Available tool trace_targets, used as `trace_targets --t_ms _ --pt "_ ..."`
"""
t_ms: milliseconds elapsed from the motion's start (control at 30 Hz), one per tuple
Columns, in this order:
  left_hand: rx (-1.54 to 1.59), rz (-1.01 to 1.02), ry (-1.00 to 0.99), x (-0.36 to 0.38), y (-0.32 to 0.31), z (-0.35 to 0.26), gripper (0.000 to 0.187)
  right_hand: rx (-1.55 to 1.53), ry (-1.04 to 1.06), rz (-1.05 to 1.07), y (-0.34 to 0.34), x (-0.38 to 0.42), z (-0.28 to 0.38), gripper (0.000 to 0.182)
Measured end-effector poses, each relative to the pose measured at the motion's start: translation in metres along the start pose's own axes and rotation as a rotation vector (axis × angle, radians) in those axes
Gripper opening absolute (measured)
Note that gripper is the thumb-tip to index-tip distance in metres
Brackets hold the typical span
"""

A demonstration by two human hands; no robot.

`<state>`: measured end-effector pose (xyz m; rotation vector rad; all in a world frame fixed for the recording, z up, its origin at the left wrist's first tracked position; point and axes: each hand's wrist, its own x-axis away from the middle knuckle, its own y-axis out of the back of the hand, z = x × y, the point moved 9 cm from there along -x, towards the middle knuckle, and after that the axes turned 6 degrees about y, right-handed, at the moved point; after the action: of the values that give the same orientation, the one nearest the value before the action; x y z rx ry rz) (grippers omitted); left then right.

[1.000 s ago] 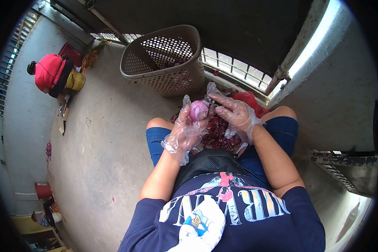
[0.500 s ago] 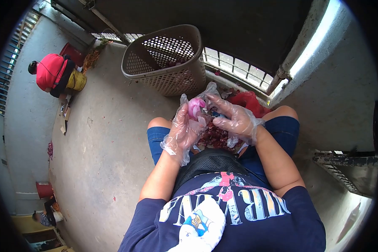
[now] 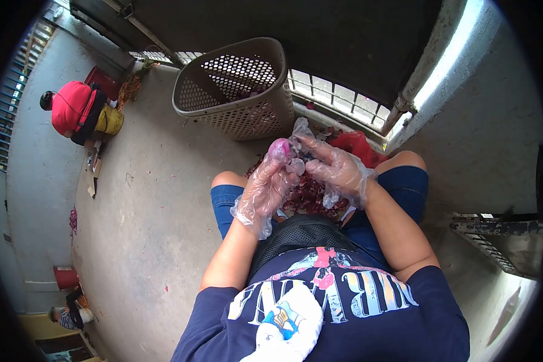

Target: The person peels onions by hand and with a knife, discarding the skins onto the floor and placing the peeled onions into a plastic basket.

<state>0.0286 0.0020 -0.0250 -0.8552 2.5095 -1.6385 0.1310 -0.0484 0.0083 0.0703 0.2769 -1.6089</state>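
Observation:
My left hand point(image 3: 263, 188), in a clear plastic glove, is closed around a peeled-looking red onion point(image 3: 279, 148), shiny pink-purple, held up near the fingertips. Just to its right, my right hand point(image 3: 339, 171), gloved the same way, has its fingers bent toward the onion. A small dark thing shows by those fingertips, too blurred to name. Beneath both hands, dark red onion skins point(image 3: 311, 196) lie heaped on the floor between my legs. A red mesh bag point(image 3: 359, 148) rests beyond my right hand.
A tall brown perforated basket point(image 3: 247, 120) with some onions inside stands ahead, left of the skins. At far left a person in red point(image 3: 72, 108) bends by a red bucket point(image 3: 104, 81). Another person point(image 3: 69, 315) sits at lower left. A metal rack point(image 3: 495, 229) stands at right.
The onion has turned in my left hand and now shows a smoother, rounder side. My right fingers have shifted slightly left and down beside it.

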Motion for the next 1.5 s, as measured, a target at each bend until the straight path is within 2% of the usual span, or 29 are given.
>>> trace_targets --t_ms 33,100,167,233,333,467,533,567,633,667,700,767,800,833,900,933,1000,1067,1200,1267,1300,1367,1500 --pt "-0.012 0.035 0.002 -0.001 0.000 -0.002 0.042 0.000 0.000 0.003 0.000 -0.001 0.001 0.057" --pt "-0.024 0.067 0.003 0.001 0.000 -0.004 0.041 0.277 -0.089 0.091 -0.005 -0.002 -0.003 0.062" --pt "-0.068 0.046 0.034 0.001 -0.002 0.000 0.045 0.294 -0.103 0.084 -0.004 -0.002 -0.006 0.062" --pt "-0.076 0.043 0.009 0.000 -0.007 0.002 0.048 0.261 0.015 0.057 -0.002 -0.003 0.000 0.059" --pt "-0.107 0.024 -0.008 -0.002 0.003 0.002 0.052 0.354 0.001 0.060 0.001 -0.005 -0.009 0.055" --pt "-0.145 -0.006 -0.041 -0.007 0.013 0.003 0.056 0.315 -0.036 0.035 0.004 -0.007 -0.017 0.052" --pt "-0.132 -0.005 -0.054 -0.007 0.011 0.002 0.055 0.113 -0.029 -0.016 0.007 -0.012 -0.029 0.051" --pt "-0.118 -0.005 -0.069 -0.006 0.010 0.001 0.055 0.113 -0.029 -0.018 0.013 -0.008 -0.030 0.051" --pt "-0.103 0.010 -0.078 -0.004 0.006 -0.001 0.054 0.002 -0.298 -0.064 0.015 0.000 -0.020 0.052" --pt "-0.087 0.027 -0.088 -0.002 0.004 -0.002 0.053 -0.053 -0.279 -0.150 0.018 -0.001 -0.018 0.053" --pt "-0.087 0.028 -0.087 -0.002 0.003 -0.003 0.053 -0.053 -0.279 -0.150 0.019 -0.001 -0.019 0.053" --pt "-0.006 0.083 -0.089 -0.001 -0.001 -0.008 0.049 -0.007 -0.381 -0.309 0.036 0.004 -0.027 0.055" --pt "-0.006 0.085 -0.092 -0.001 -0.002 -0.009 0.049 0.092 -0.399 -0.224 0.035 0.004 -0.024 0.060" --pt "-0.013 0.066 -0.109 -0.002 -0.003 -0.012 0.053 0.094 -0.398 -0.220 0.030 0.005 -0.022 0.060" --pt "-0.019 0.044 -0.125 -0.001 -0.005 -0.014 0.057 -0.066 -0.192 -0.132 0.005 0.002 -0.003 0.067" --pt "-0.025 0.043 -0.112 -0.002 -0.009 -0.013 0.058 -0.029 -0.105 0.003 -0.003 -0.002 -0.001 0.072" --pt "-0.031 0.042 -0.097 -0.003 -0.010 -0.008 0.060 -0.017 -0.066 0.027 -0.007 -0.003 -0.012 0.072" --pt "0.009 0.074 -0.129 -0.004 -0.013 -0.009 0.045 0.028 0.002 0.053 -0.008 -0.004 -0.010 0.070" --pt "-0.006 0.048 -0.131 -0.002 -0.015 -0.007 0.043 -0.051 -0.029 0.006 -0.007 -0.004 -0.008 0.066" --pt "-0.011 0.044 -0.104 -0.003 -0.013 -0.005 0.058 0.057 -0.014 -0.002 -0.003 -0.003 -0.008 0.061" --pt "-0.011 0.044 -0.101 -0.004 -0.011 -0.004 0.058 0.056 -0.015 -0.005 -0.001 -0.003 -0.011 0.061" --pt "-0.033 0.004 -0.130 -0.005 -0.003 -0.004 0.056 0.276 0.024 -0.011 0.004 -0.005 -0.015 0.056" --pt "-0.030 -0.002 -0.188 -0.004 -0.006 -0.006 0.045 0.207 -0.029 -0.018 0.008 -0.006 -0.015 0.054"
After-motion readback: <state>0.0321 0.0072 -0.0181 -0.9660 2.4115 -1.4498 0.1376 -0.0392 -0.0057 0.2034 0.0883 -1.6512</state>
